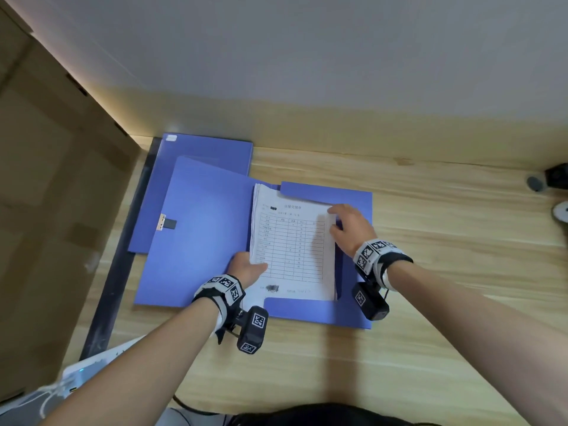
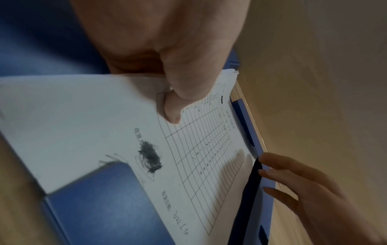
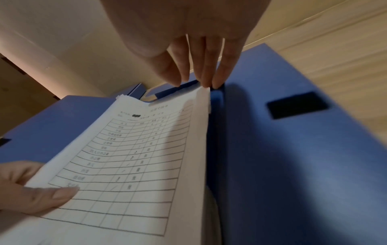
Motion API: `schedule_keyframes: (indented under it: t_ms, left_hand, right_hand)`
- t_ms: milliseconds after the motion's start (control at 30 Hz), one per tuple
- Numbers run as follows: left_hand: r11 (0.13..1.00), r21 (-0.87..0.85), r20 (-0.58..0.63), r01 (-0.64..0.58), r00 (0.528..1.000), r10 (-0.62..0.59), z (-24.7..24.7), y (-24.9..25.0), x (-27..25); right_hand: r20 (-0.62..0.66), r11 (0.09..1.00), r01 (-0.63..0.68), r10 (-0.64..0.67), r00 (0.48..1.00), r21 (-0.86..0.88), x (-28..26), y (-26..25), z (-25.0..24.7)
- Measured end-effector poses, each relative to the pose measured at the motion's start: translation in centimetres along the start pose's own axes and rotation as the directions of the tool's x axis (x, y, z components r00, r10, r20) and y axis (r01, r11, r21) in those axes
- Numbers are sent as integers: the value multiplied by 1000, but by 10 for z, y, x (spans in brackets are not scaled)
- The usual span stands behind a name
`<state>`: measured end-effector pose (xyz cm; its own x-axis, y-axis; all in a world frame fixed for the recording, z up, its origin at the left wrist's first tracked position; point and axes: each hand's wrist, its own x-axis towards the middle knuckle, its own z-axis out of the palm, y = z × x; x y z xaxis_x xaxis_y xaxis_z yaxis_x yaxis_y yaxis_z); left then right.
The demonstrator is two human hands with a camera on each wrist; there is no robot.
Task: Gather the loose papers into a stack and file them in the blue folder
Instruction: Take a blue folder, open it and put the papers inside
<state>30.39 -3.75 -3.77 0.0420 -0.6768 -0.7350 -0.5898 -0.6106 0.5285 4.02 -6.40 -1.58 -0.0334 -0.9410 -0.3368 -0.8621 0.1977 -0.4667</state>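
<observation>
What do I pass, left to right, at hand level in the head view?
Cardboard box → open blue folder's cover → left hand → paper stack → right hand → bare wooden table.

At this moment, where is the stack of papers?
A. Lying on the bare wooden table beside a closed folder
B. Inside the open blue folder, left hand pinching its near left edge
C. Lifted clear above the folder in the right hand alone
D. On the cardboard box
B: the stack of papers lies in the open blue folder, the left hand pinching its edge with the thumb on top.
</observation>
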Motion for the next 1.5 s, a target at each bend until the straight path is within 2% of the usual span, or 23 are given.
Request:
schedule_keyframes:
  t_ms: [100,233,367,433,500,567,633,700,800,900,1033,1167,1333,1500]
  left_hand:
    - [1000,-11,37,-16,999,16,13,13,-3]
    - [1000,-13,62,4,998,-3,28,30,-6]
    - [994,-86,50,63,997,-58,39,40,-10]
    - [989,-135,-22,66,997,-70,45,41,-10]
    - [983,-182,-156,26,986,-55,47,42,-13]
    - [986,-167,-223,-9,974,-29,46,41,-16]
    - [990,-143,-159,-13,987,-10,47,44,-22]
    - [993,-119,-41,5,999,-10,53,45,-26]
    - [991,-129,72,20,997,-11,68,48,-30]
    - [990,-136,78,25,997,-14,79,47,-26]
    - [1000,-27,36,16,999,-15,78,53,-29]
    - [991,85,-64,-104,992,110,71,61,-26]
    - [994,73,-22,-81,996,83,54,82,-9]
    - [994,90,17,-66,998,65,71,92,-9]
  right_hand:
    - [-81,999,-30,27,996,-33,-17,23,-8]
    - [5,987,-163,163,987,-13,-39,47,-10]
    - [86,981,-192,191,978,4,-54,56,-1]
    - [105,980,-199,198,975,-4,-58,56,3]
    - [111,981,-196,195,975,2,-60,57,6]
    - [113,981,-195,192,975,16,-59,57,8]
    - [121,979,-201,197,973,22,-58,57,9]
    - [133,978,-209,204,970,22,-58,56,10]
    - [154,976,-216,209,966,28,-59,54,11]
    - [177,974,-226,221,959,12,-59,55,8]
    - [190,976,-216,211,959,6,-58,56,3]
    - [197,979,-203,199,960,-1,-59,60,1]
    - [196,982,-190,187,963,-5,-58,63,3]
    - [200,979,-204,198,960,11,-59,62,7]
